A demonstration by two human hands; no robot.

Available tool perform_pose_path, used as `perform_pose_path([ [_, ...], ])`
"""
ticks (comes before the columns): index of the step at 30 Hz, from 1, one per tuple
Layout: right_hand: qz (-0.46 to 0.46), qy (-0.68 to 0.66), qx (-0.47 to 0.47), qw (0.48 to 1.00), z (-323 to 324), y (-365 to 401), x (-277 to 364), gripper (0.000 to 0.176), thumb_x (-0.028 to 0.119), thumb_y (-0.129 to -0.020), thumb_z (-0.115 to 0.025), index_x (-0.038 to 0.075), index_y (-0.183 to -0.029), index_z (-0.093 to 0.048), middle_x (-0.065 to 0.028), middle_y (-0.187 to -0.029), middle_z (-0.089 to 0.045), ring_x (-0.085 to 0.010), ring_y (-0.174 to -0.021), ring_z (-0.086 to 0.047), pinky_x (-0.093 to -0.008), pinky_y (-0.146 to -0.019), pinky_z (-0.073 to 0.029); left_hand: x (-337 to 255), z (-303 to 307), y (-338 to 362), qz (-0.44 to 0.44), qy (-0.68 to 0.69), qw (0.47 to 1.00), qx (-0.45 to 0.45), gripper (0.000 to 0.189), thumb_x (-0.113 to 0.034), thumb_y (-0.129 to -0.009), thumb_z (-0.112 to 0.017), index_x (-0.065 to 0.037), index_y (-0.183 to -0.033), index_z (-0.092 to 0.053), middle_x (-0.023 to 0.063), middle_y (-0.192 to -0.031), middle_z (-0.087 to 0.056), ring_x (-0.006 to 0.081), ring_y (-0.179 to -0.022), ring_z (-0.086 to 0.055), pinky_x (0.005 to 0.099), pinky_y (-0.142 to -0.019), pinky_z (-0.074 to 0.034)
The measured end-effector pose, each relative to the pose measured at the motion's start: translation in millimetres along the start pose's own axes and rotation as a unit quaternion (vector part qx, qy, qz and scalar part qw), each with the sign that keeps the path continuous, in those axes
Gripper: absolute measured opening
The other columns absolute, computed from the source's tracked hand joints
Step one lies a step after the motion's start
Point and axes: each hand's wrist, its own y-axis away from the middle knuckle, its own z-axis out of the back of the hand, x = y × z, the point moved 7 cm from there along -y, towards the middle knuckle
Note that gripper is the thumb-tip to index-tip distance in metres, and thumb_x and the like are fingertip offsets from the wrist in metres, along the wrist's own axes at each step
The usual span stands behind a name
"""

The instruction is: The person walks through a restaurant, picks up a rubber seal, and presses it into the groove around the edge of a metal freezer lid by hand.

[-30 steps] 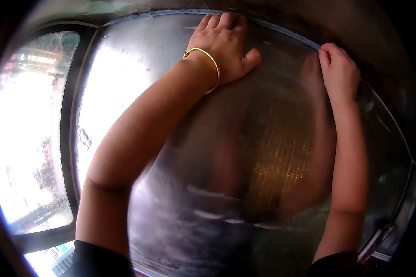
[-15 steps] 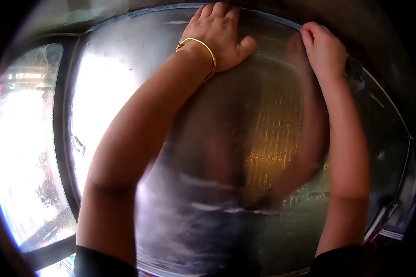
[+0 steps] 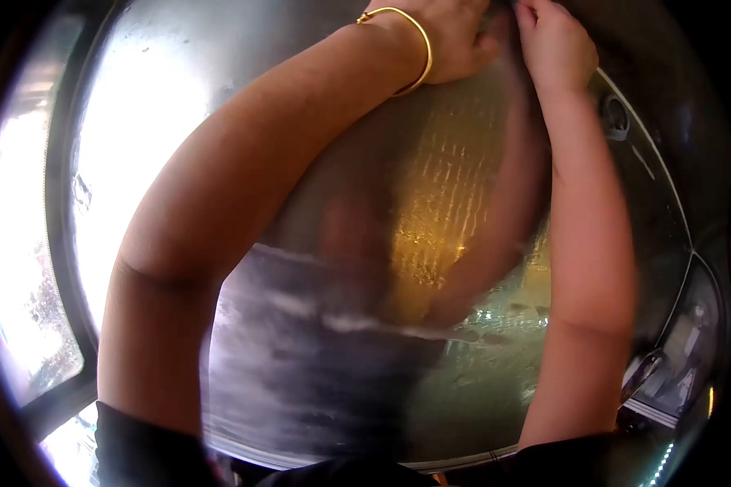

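Observation:
A large, curved, glossy pane [image 3: 317,300], wet in parts and mirroring my arms, fills the middle of the head view. My left hand [image 3: 443,36], with a gold bangle [image 3: 427,50] at its wrist, lies against the pane's upper part. Its thumb is out to the side, and the view's top edge cuts off its fingertips. To its right, my right hand [image 3: 559,50] has thumb and fingers pinched together at the top of the view. What the pinch holds, if anything, is hidden.
At the left stands a bright side window [image 3: 28,243] in a dark frame [image 3: 61,219]. A thin pale seam [image 3: 666,166] runs down the right side. Water streaks with a golden reflection [image 3: 439,211] show between my arms. Lower right is a dim area with pale objects [image 3: 682,357].
Both hands now appear higher in the view, and my left hand has shifted right, closer to my right hand. The pane's upper edge has gone out of view.

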Motion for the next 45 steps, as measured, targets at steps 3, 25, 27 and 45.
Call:
perform_pose_path([
  [3, -0.057, -0.122, 0.078, 0.988, -3.1, 6.9, -28.4, 0.019, 0.026, -0.094, -0.067, 0.013, -0.106, -0.072, -0.0100, -0.093, -0.072, -0.0250, -0.080, -0.070, -0.0378, -0.070, -0.055, -25.5, -20.8, -14.9, 0.022, -0.015, 0.999, -0.022, 0.055, -0.034, -0.089, -0.052, 0.006, -0.127, -0.058, 0.0199, -0.131, -0.060, 0.0305, -0.129, -0.051, 0.0421, -0.112, -0.036],
  [25, -0.093, -0.238, 0.163, 0.953, 50.3, 86.3, -92.2, 0.009, 0.015, -0.086, -0.075, 0.009, -0.090, -0.071, -0.0070, -0.083, -0.068, -0.0242, -0.070, -0.066, -0.0353, -0.064, -0.052, -40.0, -19.4, -20.2, 0.029, 0.023, 0.999, -0.025, 0.045, -0.026, -0.085, -0.055, -0.003, -0.124, -0.060, 0.0225, -0.123, -0.058, 0.0385, -0.120, -0.054, 0.0471, -0.110, -0.038],
  [27, -0.111, -0.233, 0.170, 0.951, 49.7, 87.8, -104.3, 0.007, 0.013, -0.085, -0.074, 0.007, -0.085, -0.071, -0.0083, -0.079, -0.067, -0.0245, -0.070, -0.067, -0.0354, -0.064, -0.052, -40.9, -19.2, -21.0, 0.019, 0.007, 1.000, -0.021, 0.051, -0.025, -0.085, -0.056, -0.002, -0.131, -0.057, 0.0229, -0.127, -0.057, 0.0385, -0.123, -0.052, 0.0471, -0.111, -0.037],
  [45, -0.744, -0.139, -0.144, 0.637, 165.6, 318.2, -598.0, 0.015, 0.020, -0.093, -0.068, 0.008, -0.100, -0.071, -0.0093, -0.090, -0.070, -0.0178, -0.084, -0.067, -0.0342, -0.072, -0.054, -43.9, -18.1, -21.4, 0.043, -0.029, 0.995, 0.083, 0.062, -0.036, -0.093, -0.047, -0.006, -0.147, -0.047, 0.0206, -0.142, -0.050, 0.0333, -0.136, -0.044, 0.0474, -0.118, -0.029],
])
